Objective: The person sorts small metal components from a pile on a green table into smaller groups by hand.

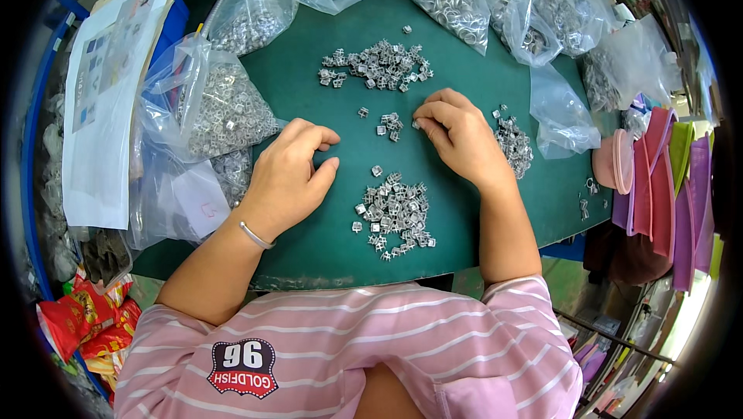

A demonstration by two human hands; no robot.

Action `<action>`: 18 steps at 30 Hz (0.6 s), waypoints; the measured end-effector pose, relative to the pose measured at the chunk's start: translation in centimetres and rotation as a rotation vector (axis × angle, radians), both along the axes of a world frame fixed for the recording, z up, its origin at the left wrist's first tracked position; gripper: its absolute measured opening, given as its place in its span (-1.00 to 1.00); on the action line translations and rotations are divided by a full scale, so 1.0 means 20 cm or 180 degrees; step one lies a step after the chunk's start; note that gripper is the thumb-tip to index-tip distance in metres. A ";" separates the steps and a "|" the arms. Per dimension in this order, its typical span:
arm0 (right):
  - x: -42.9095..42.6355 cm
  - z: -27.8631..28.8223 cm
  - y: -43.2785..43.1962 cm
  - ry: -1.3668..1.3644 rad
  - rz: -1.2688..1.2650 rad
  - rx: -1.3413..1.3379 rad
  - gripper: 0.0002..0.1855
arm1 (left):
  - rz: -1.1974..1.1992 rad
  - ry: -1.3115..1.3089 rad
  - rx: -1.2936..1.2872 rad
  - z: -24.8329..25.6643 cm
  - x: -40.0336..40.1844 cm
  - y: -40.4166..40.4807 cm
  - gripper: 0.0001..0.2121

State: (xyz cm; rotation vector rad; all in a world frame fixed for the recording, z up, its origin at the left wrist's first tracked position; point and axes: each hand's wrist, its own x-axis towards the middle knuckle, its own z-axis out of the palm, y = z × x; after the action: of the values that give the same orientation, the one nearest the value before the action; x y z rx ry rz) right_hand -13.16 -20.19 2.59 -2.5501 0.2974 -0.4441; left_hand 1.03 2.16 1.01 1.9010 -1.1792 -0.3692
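Between the thumb and fingertips of my right hand (461, 132) is a small square metal part, mostly hidden by the fingers. Just left of it lies a small cluster of similar pronged metal settings (390, 125). My left hand (296, 169) hovers over the green table with thumb and forefinger apart, holding nothing. A larger pile of these settings (400, 210) is near the table's front edge, and another pile (386, 65) lies farther back. Beyond my right wrist is a third pile (515, 146), partly covered by the hand.
Clear plastic bags of metal parts, including one with settings (226, 111) and one with rings (447, 4), line the left and back of the green table (325, 268). An empty-looking plastic bag (560, 114) and a pink cup (612, 161) are at right. A paper sheet (104, 105) stands at left.
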 end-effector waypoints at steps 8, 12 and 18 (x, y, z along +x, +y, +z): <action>-0.03 0.03 0.00 0.0267 0.0788 0.0470 -0.87 | 0.0013 0.0027 0.0036 -0.01 0.00 0.00 -0.77; -0.03 0.03 0.00 0.0256 0.0757 0.0277 -0.85 | 0.0001 0.0022 0.0039 -0.01 0.00 0.00 -0.77; -0.07 0.08 -0.06 0.0128 0.0182 0.0944 -0.87 | 0.0007 0.0046 0.0058 0.00 0.00 0.00 -0.77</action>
State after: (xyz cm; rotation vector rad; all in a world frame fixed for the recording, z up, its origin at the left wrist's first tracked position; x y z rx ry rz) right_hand -14.50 -21.31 4.28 -2.2735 0.2816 -0.3024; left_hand 1.09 2.20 1.06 1.9123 -1.1677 -0.3932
